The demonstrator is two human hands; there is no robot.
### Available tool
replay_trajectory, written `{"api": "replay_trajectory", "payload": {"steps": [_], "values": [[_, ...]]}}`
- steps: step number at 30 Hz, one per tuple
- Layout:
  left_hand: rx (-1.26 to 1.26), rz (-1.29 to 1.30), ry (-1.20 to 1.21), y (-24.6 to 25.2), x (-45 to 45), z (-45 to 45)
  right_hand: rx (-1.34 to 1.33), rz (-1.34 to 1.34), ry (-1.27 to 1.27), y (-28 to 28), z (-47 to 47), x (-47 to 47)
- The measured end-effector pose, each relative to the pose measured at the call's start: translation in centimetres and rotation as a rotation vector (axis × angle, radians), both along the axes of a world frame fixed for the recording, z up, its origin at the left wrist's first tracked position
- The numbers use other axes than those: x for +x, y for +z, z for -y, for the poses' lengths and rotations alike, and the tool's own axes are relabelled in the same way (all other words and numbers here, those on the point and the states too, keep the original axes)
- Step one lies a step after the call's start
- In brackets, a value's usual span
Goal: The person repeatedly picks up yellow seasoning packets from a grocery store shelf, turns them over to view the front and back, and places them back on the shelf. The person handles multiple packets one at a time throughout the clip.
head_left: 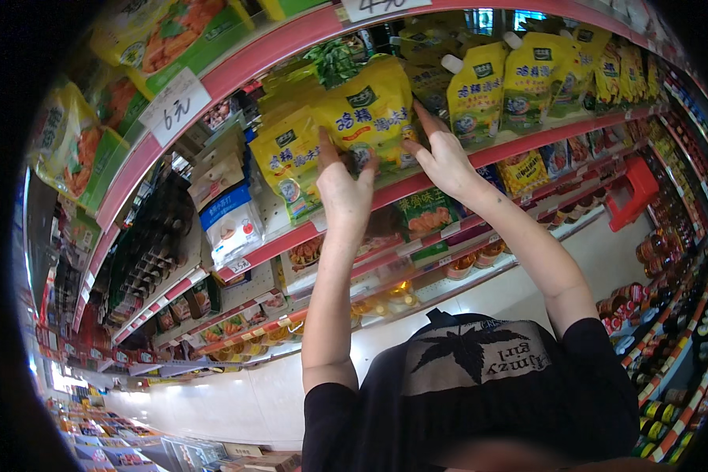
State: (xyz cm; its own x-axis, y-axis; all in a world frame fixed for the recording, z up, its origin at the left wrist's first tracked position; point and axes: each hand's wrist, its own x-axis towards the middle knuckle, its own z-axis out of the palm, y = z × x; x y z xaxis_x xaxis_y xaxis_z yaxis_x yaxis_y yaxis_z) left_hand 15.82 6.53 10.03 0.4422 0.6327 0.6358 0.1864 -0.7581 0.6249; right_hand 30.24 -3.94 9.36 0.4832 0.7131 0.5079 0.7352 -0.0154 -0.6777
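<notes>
A yellow stand-up pouch of seasoning [369, 100] is held between my two hands on a pink-edged store shelf. My left hand [347, 192] grips its lower left side, with the thumb in front and a finger along the edge. On the opposite side, my right hand [445, 156] has its fingers spread along the pouch's right edge. A similar yellow pouch [288, 165] stands just left, close against my left fingers. More yellow pouches with white spout caps [478, 88] stand to the right of my right hand. The pouch's underside is partly hidden by my left hand.
Blue-and-white packets [227, 218] stand further left. The pink shelf edge [271, 253] runs below my hands, and an upper shelf edge [236, 74] with price cards passes overhead. A red plastic stool [634, 192] is at the right. Bottles and jars [655, 410] line the right-hand shelves.
</notes>
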Motion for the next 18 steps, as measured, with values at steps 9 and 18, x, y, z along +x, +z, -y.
{"api": "replay_trajectory", "payload": {"steps": [9,18], "values": [[0.228,-0.005,0.073,-1.4,-0.7,2.5,0.118,0.173,-0.026,-1.4,1.0,-1.8],[0.138,0.257,-0.257,-1.5,0.5,5.9,0.913,0.653,-0.274,3.8,10.5,-0.8]]}}
